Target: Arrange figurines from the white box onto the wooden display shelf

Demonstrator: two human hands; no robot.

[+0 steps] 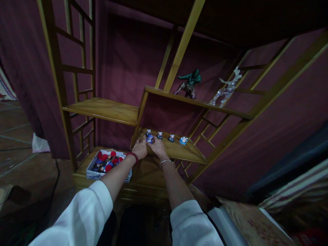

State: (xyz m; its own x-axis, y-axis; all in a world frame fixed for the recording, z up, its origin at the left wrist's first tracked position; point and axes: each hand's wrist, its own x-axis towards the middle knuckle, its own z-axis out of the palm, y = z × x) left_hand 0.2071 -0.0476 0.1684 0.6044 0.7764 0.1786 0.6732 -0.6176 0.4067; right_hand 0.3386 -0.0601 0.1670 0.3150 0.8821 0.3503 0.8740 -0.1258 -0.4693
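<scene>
A small blue-purple figurine [150, 138] is between the fingertips of my left hand [140, 147] and my right hand [157, 147], over the front left of a wooden shelf [183, 151]. Fingers of both hands close on its sides. Just behind it stands a figurine [148, 131] with a pale head and dark base. Two similar figurines, one [160, 135] and another [171, 138], stand to the right in a row, followed by a light-blue and white figurine [183, 140]. Whether the held figurine touches the shelf is hard to tell.
A box [93, 174] with several red, blue and black small pieces sits lower left, beside my left wrist. An upper shelf [159, 91] bears a dark green crouching statuette [191, 83] and a clear deer-like statuette [227, 89]. A left shelf [105, 108] and wooden uprights frame the space.
</scene>
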